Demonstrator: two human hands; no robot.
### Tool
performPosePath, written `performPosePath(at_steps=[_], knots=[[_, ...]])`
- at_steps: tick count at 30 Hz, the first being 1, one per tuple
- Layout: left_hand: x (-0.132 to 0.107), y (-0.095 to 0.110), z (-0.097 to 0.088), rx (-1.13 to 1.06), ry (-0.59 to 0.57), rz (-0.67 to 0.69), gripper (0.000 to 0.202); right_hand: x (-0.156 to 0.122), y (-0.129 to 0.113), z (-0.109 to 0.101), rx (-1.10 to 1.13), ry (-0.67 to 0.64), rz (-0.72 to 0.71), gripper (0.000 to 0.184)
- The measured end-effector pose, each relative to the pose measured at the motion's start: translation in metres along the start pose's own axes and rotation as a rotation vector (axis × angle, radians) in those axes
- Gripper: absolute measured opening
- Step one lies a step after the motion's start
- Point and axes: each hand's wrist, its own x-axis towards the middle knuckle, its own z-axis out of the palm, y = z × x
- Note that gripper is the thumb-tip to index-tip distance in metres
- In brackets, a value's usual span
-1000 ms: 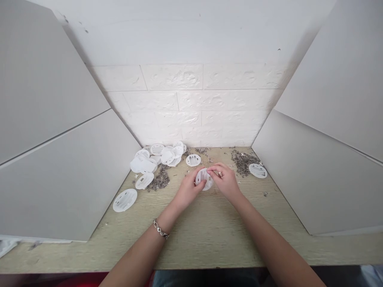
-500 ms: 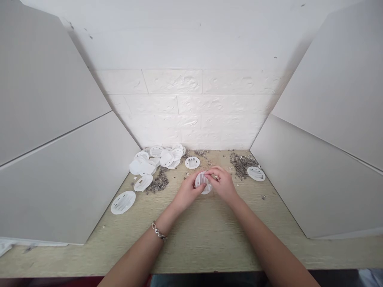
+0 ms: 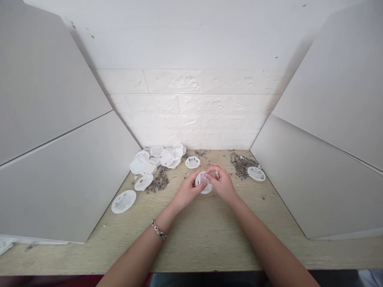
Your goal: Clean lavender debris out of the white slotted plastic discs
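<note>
Hands (image 3: 223, 184) together on plastic disc (image 3: 207, 189)

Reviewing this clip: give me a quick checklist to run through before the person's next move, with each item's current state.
1. Slotted white plastic disc held between both hands: ok.
2. Left hand on the disc's left side: ok.
3. Right hand with fingers on the disc's upper edge: ok.
4. Anything small pinched in the right hand's fingers: cannot tell.
5. Disc free of grey debris: cannot tell, the hands cover much of it.
6. Nearest loose disc apart from both hands: ok.
</note>
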Motion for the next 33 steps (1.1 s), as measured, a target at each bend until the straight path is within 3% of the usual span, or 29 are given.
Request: performPosePath(at_steps=[3,6,16,19,23,25,29,33], knots=[[-0.001,0.0,-0.003,0.035,-0.015,0.025,0.041,0.003,-0.004,-0.003,0.206,-0.123,0.243,0.032],[-0.002,0.002,-0.003,0.098,-0.024,0.045,0.039,0.006,-0.01,-0.008,0.327,-0.304,0.375,0.032],[-0.004,0.006,0.005,-0.12,-0.026,-0.1,0.042,0.004,-0.006,-0.009,0.297,-0.287,0.323,0.035],[-0.003,0.006,0.007,-0.137,0.041,-0.215,0.044,0.004,-0.008,-0.009,0.194,-0.136,0.277,0.041],[-0.001,0.006,0.008,-0.135,0.141,-0.31,0.037,0.002,-0.012,-0.014,0.052,0.283,0.079,0.053],[0.0,0.006,0.008,-0.109,0.167,-0.329,0.034,-0.001,-0.013,-0.014,0.06,0.298,0.041,0.061],[-0.001,0.005,0.007,-0.078,0.214,-0.261,0.027,-0.003,-0.012,-0.004,0.126,0.156,0.091,0.066],[-0.001,0.007,0.01,-0.084,0.207,-0.222,0.025,0.0,-0.01,0.008,0.166,0.233,0.078,0.064]])
